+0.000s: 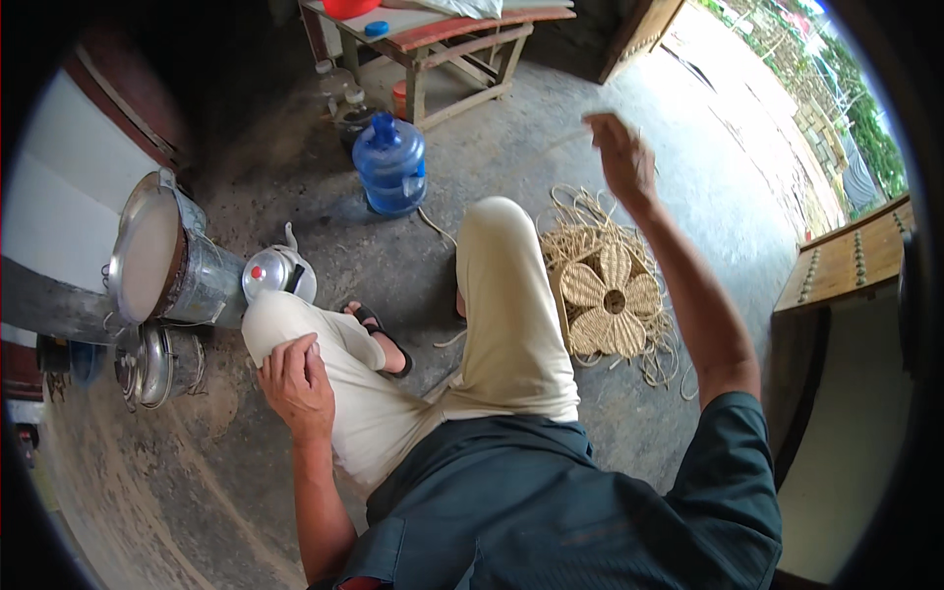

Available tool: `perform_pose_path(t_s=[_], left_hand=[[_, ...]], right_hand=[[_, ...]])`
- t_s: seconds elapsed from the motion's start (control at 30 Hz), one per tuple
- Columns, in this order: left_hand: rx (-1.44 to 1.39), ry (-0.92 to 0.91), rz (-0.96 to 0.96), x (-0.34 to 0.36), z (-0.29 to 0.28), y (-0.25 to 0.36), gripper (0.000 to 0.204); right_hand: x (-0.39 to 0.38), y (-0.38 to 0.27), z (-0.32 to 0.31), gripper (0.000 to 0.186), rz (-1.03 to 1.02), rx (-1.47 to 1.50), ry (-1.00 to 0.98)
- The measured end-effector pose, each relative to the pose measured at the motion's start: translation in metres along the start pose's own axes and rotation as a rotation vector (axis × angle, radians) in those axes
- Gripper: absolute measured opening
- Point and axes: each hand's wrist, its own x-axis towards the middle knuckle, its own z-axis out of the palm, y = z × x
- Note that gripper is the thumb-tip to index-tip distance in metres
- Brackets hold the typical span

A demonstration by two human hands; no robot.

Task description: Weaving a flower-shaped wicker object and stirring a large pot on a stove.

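Observation:
My left hand (297, 382) lies on my left knee, its fingers loosely spread over the pale trousers (497, 285), with nothing in them. Out to the right, my right hand (624, 162) is raised in the air with fingers stretched forward; I see nothing plainly held in it. Below and left of that hand, a woven straw-coloured piece shaped like a flower (615, 303) stands on the floor beside my right leg. Its broad petals surround a small dark centre. Loose cords (580, 221) of the same colour spread out around and behind it.
A blue water jug (389, 165) stands ahead, near a wooden table (472, 37). To the left are a metal stove with a wide pan (152, 246), a kettle (277, 273) and a lidded metal pot (157, 364). A wooden door (846, 261) is at the right.

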Motion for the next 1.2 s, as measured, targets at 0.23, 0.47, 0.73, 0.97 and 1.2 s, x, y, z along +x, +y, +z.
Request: perform_pose_path(t_s=[0.23, 0.47, 0.73, 0.97, 1.2], left_hand=[[-0.047, -0.119, 0.010, 0.039, 0.010, -0.005, 0.008], [-0.607, -0.385, -0.243, 0.161, 0.028, -0.009, 0.029], [-0.962, -0.496, -0.342, 0.321, 0.053, 0.014, 0.049], [-1.070, -0.461, -0.481, 0.461, 0.128, -0.005, 0.056], [-1.204, -0.232, -0.671, 0.608, 0.213, 0.001, 0.067]], right_hand=[[-0.085, 0.033, 0.082, 0.036, 0.136, -0.209, -0.616], [0.018, -0.125, 0.114, 0.055, 0.376, 0.612, -0.673], [0.014, -0.202, 0.213, 0.022, -0.015, 0.727, -0.514], [-0.024, -0.168, 0.211, 0.018, 0.108, 0.736, -0.664], [-0.013, -0.174, 0.195, 0.016, 0.168, 0.846, -0.690]])
